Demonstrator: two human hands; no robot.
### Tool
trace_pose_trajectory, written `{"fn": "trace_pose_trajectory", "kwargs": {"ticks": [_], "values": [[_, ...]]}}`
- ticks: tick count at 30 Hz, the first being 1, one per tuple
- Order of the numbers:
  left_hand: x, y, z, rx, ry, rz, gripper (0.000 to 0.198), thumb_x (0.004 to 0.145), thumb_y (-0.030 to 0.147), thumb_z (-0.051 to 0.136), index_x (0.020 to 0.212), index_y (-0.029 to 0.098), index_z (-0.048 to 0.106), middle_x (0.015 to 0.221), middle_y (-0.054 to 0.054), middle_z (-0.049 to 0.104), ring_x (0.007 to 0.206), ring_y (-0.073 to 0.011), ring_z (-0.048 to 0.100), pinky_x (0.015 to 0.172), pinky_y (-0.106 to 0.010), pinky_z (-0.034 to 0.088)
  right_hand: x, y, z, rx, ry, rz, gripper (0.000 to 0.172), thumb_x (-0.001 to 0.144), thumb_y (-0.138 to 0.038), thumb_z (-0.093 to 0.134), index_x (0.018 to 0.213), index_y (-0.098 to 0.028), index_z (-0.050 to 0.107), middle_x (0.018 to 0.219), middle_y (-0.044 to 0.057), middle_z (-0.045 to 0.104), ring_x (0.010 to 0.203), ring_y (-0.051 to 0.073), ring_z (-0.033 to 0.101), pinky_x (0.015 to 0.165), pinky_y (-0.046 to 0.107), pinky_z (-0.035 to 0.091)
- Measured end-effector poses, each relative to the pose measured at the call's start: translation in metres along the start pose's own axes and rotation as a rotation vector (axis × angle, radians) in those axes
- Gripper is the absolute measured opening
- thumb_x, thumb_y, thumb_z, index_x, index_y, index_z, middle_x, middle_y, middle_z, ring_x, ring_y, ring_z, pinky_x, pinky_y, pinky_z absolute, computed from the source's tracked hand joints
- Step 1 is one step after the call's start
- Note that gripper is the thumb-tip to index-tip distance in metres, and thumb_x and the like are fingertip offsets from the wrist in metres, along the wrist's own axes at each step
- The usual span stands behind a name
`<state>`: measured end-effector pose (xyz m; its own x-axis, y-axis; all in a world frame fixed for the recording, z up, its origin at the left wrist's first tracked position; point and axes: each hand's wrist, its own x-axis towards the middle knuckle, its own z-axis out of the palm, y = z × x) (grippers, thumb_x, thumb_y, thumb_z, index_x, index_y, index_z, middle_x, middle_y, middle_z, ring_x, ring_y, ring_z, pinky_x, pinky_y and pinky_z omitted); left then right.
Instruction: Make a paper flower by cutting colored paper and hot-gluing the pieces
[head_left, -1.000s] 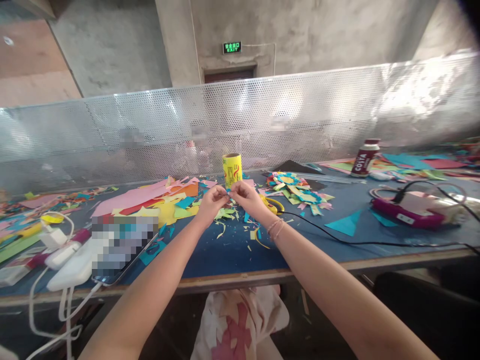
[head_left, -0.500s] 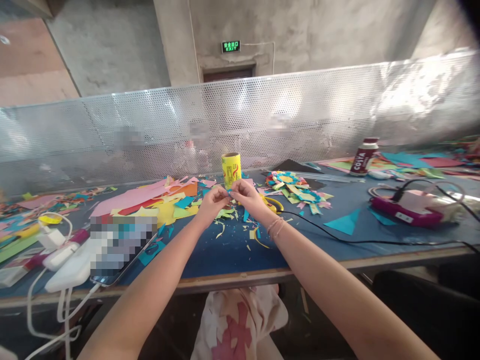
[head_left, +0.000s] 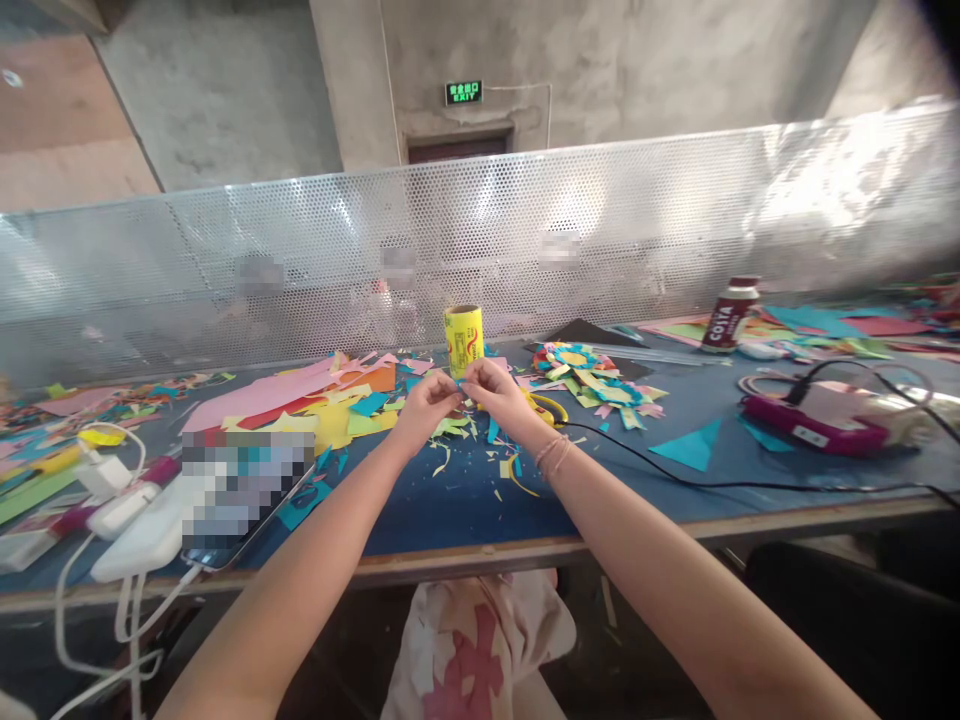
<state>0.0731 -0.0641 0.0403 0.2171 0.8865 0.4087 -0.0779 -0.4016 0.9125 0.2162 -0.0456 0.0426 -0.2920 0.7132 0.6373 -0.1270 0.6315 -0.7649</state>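
My left hand (head_left: 429, 405) and my right hand (head_left: 496, 392) meet above the middle of the table, fingertips pinched together. Between them shows a tiny blue piece of paper (head_left: 460, 383), mostly hidden by the fingers. Just behind the hands stands a yellow tube (head_left: 464, 340) with printed sides and an open top. The yellow handles of a pair of scissors (head_left: 551, 408) lie beside my right hand, partly covered by it. Right of these are layered paper rosettes (head_left: 574, 357) in blue, yellow and pink. Small paper scraps (head_left: 450, 428) lie under and around my hands.
Coloured paper sheets (head_left: 292, 385) spread to the left. Nearer me are a phone (head_left: 247, 500), a white power bank (head_left: 142, 545) and cables. To the right stand a brown bottle (head_left: 729, 318) and a purple power strip (head_left: 810, 425) with a black cord. A perforated metal screen (head_left: 337, 250) runs behind.
Both hands stay in nearly the same place, still pinching together, with only slight finger movement. The whole view has shifted very slightly.
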Motion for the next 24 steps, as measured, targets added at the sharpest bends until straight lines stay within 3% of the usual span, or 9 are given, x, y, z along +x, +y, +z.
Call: {"fn": "trace_pose_trajectory", "kwargs": {"ticks": [8,17,24], "values": [[-0.0001,0.0004,0.0005,-0.134,0.037,-0.008,0.038,0.058,0.028,0.075,0.075,0.018,0.042,0.078,0.004,0.056,0.062,-0.0097,0.059,0.061,-0.027,0.051,-0.0008,-0.0001,-0.0005,0.02,0.042,0.015,0.019,0.073,-0.034,0.058,0.078,-0.02,0.046,0.06,-0.007,0.036,0.055,0.008,0.034,0.052,0.023,0.027],[0.0028,-0.0043,-0.0043,-0.327,0.01,-0.229,0.027,0.063,0.021,0.072,0.087,0.017,0.059,0.074,0.0,0.06,0.062,-0.0099,0.057,0.065,-0.028,0.049,-0.0032,-0.0036,0.0003,0.036,0.036,0.049,0.02,0.074,-0.035,0.058,0.077,-0.02,0.044,0.061,-0.007,0.036,0.056,0.008,0.034,0.053,0.023,0.028],[0.0014,-0.003,-0.0035,-0.389,-0.018,-0.276,0.021,0.063,0.02,0.072,0.081,0.017,0.062,0.07,0.0,0.06,0.061,-0.0097,0.057,0.063,-0.026,0.048,-0.0034,-0.0009,-0.0006,0.081,-0.003,0.076,0.02,0.074,-0.034,0.058,0.078,-0.021,0.043,0.057,-0.007,0.037,0.053,0.008,0.035,0.051,0.023,0.028]]}}
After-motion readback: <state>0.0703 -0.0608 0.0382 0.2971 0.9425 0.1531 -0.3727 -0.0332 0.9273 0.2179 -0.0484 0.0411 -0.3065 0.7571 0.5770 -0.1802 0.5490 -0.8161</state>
